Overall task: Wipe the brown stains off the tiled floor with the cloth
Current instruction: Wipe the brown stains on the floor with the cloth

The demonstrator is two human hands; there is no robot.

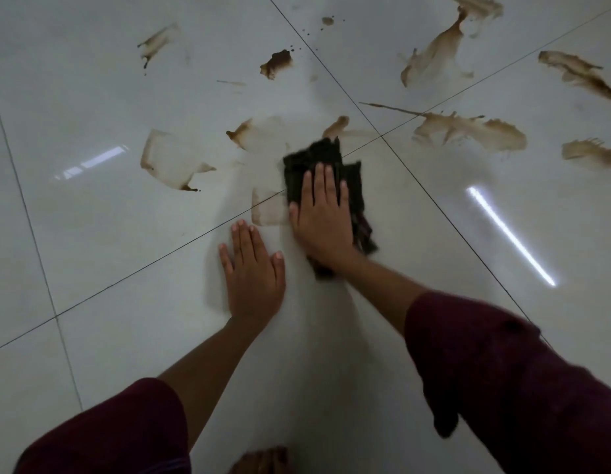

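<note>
While the left hand [252, 272] lies flat, fingers straight, the right hand [322, 217] presses straight fingers onto the cloth [326, 159].

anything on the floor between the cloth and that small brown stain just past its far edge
Nothing visible: the cloth, pressed flat under the right hand, almost touches the small brown stain; only bare tile lies between.

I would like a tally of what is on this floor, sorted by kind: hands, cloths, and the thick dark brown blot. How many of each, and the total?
Bare hands pressed flat: 2, left hand on the white tiled floor, right hand on the cloth.
Dark crumpled cloth: 1.
Thick dark brown blot: 1.
Total: 4.
Paler brown smears are many and merge, so I left them uncounted.
</note>
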